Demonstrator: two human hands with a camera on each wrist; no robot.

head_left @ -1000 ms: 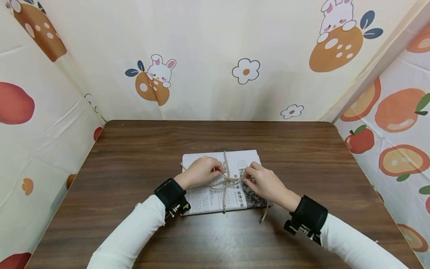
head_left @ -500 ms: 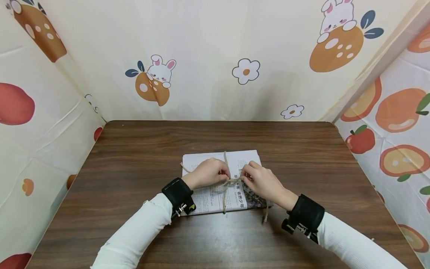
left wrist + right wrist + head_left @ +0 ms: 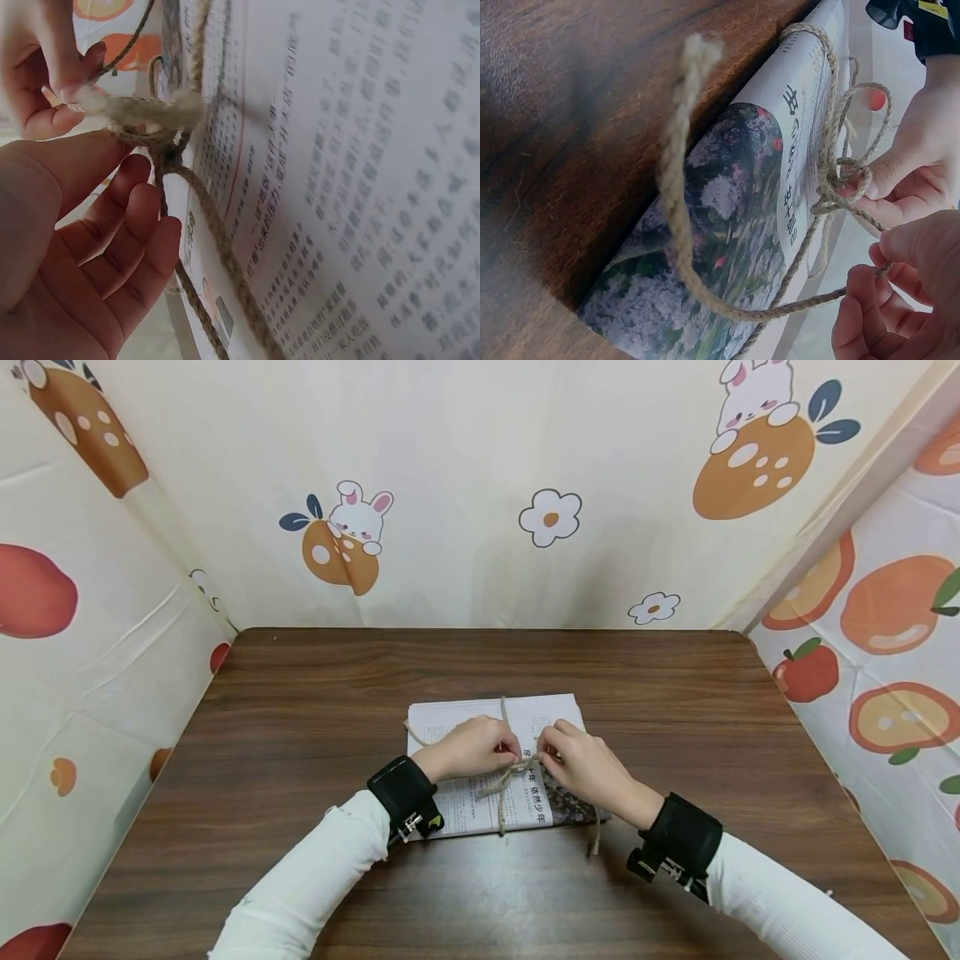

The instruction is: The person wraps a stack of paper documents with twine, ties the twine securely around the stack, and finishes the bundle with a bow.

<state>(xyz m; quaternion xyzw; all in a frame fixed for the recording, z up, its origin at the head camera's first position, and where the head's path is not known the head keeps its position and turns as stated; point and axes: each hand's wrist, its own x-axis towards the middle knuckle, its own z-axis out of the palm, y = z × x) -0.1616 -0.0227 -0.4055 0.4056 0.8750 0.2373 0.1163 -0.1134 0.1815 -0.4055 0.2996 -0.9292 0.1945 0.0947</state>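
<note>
A folded stack of newspaper (image 3: 465,814) lies on the table, bound crosswise with rough twine (image 3: 502,814). My left hand (image 3: 476,747) pinches the twine beside the knot, thumb on top, as the left wrist view shows; its other fingers (image 3: 139,281) are loosely bent. To its right, my right hand (image 3: 591,768) pinches a strand between thumb and fingertips. In the right wrist view a loop (image 3: 885,112) stands up from the knot (image 3: 832,184), and a frayed loose end (image 3: 676,172) trails from the right hand over the flower photo (image 3: 712,225).
The brown wooden table (image 3: 360,668) surrounds the bundle. Printed curtains with rabbits and fruit hang at the back (image 3: 450,460) and both sides. Black camera bands (image 3: 678,839) sit on both wrists over white sleeves.
My left hand has moved right and slightly down toward the knot, closer to the right hand. The loop left of the knot has shrunk from view. My right hand has shifted slightly left.
</note>
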